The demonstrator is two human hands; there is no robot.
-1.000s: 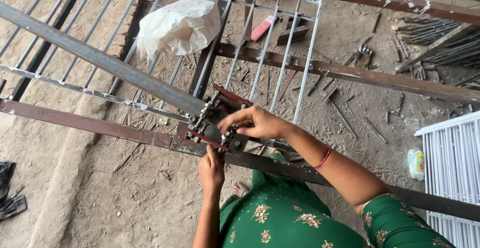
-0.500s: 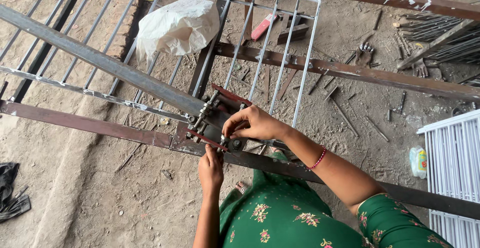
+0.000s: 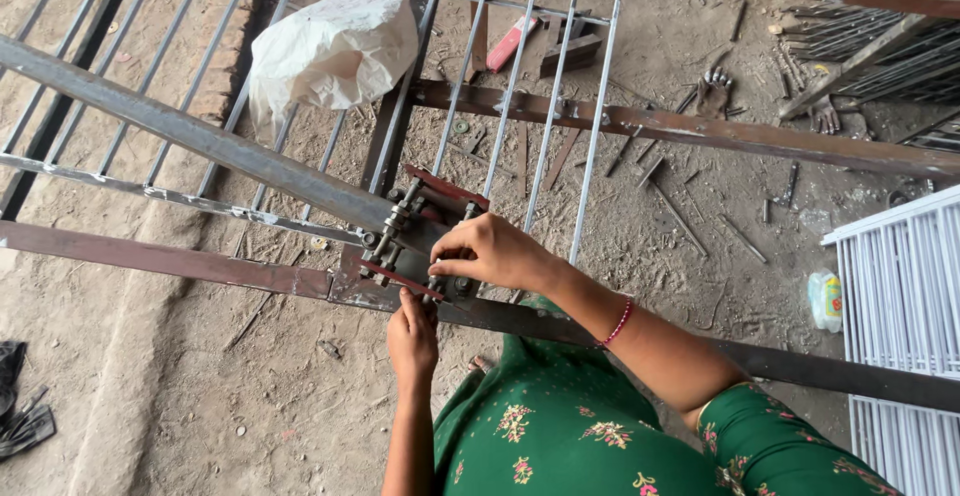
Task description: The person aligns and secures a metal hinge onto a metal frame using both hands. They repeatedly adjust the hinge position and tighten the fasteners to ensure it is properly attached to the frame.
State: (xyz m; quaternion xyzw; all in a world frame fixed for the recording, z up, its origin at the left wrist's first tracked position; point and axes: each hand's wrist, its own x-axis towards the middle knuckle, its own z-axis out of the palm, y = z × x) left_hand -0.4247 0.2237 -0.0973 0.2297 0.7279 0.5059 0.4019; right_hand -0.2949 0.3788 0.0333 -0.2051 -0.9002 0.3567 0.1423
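Note:
A rusty metal clamp (image 3: 415, 231) with bolts and red-edged plates grips the end of a long grey steel bar (image 3: 190, 136) where it meets a brown flat beam (image 3: 160, 261). My right hand (image 3: 495, 254) rests on the clamp's near side, its fingers pinching a bolt or nut there. My left hand (image 3: 412, 334) reaches up from below, and its fingertips touch the clamp's lower plate. What the fingers grip is too small to make out. A red thread bracelet is on my right wrist.
A grille of thin steel rods (image 3: 520, 86) spans the dirt floor. A white plastic bag (image 3: 335, 51) lies on it. Scrap rods and nails (image 3: 680, 196) litter the ground. A white metal grille (image 3: 905, 326) stands at right, a small bottle (image 3: 826, 299) beside it.
My right hand has shifted slightly over the clamp, its fingers working at the bolt. The left hand stays under the clamp. The view has tilted a little.

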